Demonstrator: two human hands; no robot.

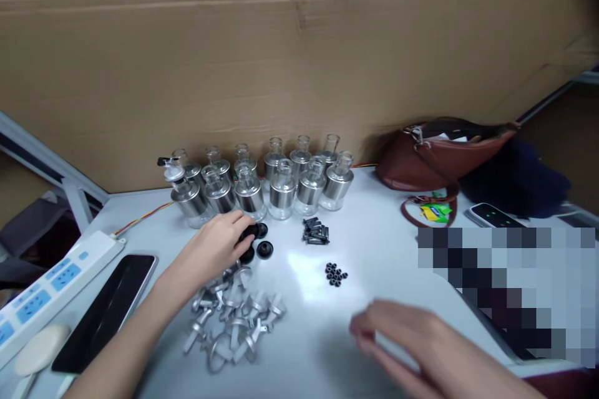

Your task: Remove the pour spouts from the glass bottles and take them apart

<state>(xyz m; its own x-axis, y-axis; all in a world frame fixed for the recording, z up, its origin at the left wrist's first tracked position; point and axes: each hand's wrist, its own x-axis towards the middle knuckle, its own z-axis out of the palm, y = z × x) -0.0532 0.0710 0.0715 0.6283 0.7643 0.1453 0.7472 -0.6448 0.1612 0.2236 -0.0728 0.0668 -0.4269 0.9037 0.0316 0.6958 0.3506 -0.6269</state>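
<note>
My left hand (222, 240) reaches over a small group of black round stoppers, thumb and fingers closed around one black stopper (249, 232). Another black stopper (264, 249) lies just right of the fingers. Below the wrist is a pile of silvery metal pour-spout parts (238, 318). My right hand (402, 336) hovers over the table at lower right, slightly blurred. Its fingers are curled and the tips come close to the thumb, with no object seen between them. Small black rings (336, 275) and a heap of black slim pieces (316, 232) lie between the hands and the bottles.
Two rows of glass bottles (282, 190) with metal bands stand along the cardboard wall (299, 75). The front-left bottle (189, 199) carries a spout top. A power strip (60, 287) and phone (105, 312) lie left; a brown bag (440, 156) and black device (496, 215) sit right.
</note>
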